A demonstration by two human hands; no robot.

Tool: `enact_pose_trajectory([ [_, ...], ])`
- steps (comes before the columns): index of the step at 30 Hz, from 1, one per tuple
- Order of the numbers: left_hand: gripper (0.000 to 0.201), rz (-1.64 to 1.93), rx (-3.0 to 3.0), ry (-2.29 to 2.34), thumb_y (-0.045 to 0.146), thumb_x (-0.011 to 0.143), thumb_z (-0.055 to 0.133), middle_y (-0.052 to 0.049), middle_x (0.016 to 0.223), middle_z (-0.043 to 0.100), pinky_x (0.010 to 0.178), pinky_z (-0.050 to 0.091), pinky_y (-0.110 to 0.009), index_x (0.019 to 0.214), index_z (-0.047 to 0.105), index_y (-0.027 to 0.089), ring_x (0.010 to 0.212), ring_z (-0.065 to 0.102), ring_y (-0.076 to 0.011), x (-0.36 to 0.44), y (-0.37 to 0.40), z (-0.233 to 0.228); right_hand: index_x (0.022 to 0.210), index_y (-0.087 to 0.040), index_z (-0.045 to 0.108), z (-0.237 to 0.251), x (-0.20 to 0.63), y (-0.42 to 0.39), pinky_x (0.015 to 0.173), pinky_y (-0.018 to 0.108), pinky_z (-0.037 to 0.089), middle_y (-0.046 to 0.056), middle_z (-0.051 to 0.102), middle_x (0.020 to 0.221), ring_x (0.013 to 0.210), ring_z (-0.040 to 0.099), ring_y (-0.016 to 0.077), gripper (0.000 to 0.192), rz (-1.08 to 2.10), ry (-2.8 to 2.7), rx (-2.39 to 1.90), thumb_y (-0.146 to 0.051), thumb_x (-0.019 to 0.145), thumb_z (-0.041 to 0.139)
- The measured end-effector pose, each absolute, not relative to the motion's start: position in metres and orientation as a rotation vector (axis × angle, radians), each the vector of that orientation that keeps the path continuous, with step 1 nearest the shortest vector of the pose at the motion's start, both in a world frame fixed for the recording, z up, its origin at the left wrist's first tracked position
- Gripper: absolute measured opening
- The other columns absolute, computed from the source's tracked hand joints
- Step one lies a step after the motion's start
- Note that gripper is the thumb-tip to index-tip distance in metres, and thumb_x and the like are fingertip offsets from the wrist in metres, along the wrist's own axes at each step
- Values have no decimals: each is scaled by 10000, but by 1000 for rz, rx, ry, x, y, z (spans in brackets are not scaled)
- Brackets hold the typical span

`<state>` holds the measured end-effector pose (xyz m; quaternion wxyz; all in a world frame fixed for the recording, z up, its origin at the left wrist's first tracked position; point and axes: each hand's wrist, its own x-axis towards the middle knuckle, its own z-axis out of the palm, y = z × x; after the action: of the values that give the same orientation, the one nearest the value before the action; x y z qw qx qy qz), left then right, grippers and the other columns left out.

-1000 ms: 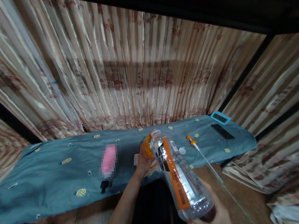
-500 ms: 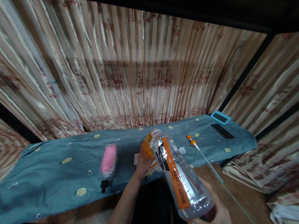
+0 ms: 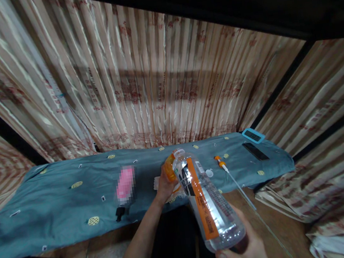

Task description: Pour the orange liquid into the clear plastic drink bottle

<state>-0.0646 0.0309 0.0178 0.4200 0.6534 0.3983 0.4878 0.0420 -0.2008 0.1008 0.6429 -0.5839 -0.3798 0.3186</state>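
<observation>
My right hand [image 3: 245, 252] grips the base of a clear plastic bottle [image 3: 208, 204] with an orange label, tilted so its open mouth points away from me toward the blue cloth [image 3: 58, 201]. My left hand [image 3: 164, 184] reaches forward and is closed around an orange object [image 3: 169, 163] right beside the bottle's mouth; I cannot tell what that object is. A small white cap [image 3: 209, 173] lies on the cloth just right of the bottle. A pink blurred item [image 3: 125, 184] with a black tip [image 3: 118, 214] lies on the cloth to the left of my left hand.
The blue cloth covers a long low surface in front of striped curtains. On its right part lie a thin rod with an orange end [image 3: 227, 172], a black flat device [image 3: 255, 151] and a teal-framed device [image 3: 253, 135]. Wooden floor shows below; crumpled cloth lies at the lower right.
</observation>
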Motion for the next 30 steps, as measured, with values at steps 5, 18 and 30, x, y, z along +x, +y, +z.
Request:
enact_pose_trajectory([
  [5, 475, 1216, 1652, 1008, 146, 666, 664, -39, 1014, 613, 807, 514, -355, 1090, 456, 194, 878, 618, -192, -65, 31, 16, 1212, -239, 569, 100, 45, -200, 826, 207, 541, 32, 739, 1094, 986, 708, 224, 821, 753, -844, -1262, -421, 483, 899],
  [18, 482, 1226, 1607, 987, 146, 667, 668, -34, 979, 629, 795, 521, -345, 1105, 467, 180, 867, 620, -189, -64, 29, 19, 1211, -252, 569, 99, 41, -201, 832, 166, 518, 12, 737, 1095, 986, 703, 197, 856, 763, -799, -1256, -412, 446, 917],
  [30, 458, 1223, 1629, 1007, 107, 669, 647, -39, 988, 627, 796, 522, -347, 1083, 467, 182, 856, 622, -188, -63, 31, 16, 1197, -298, 585, 103, 40, -201, 827, 137, 512, -39, 740, 1089, 966, 704, 163, 806, 755, -808, -1252, -407, 469, 912],
])
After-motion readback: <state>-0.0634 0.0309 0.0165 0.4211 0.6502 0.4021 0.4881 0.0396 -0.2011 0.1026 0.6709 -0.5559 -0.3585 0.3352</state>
